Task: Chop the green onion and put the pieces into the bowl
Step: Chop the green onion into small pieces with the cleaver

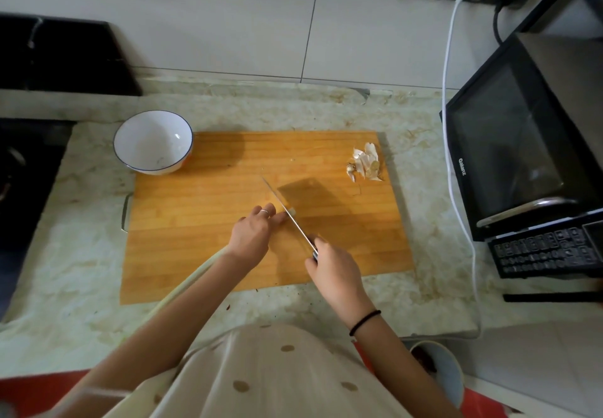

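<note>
A long pale green onion (192,279) lies across the wooden cutting board (195,247), running under my left arm toward the lower left. My left hand (253,238) presses the stalk down near its white end (292,211). My right hand (332,267) grips the dark handle of a knife (287,212), whose blade rests edge-down on the stalk just beside my left fingertips. A white bowl (122,143) with a blue rim stands at the board's far left corner and holds nothing visible.
Pale peelings (365,161) lie at the board's far right corner. A black microwave oven (512,153) stands open-fronted on the right, with a white cable (452,143) trailing down beside it. A dark stove (26,169) is on the left. A small bin (437,375) sits below the counter edge.
</note>
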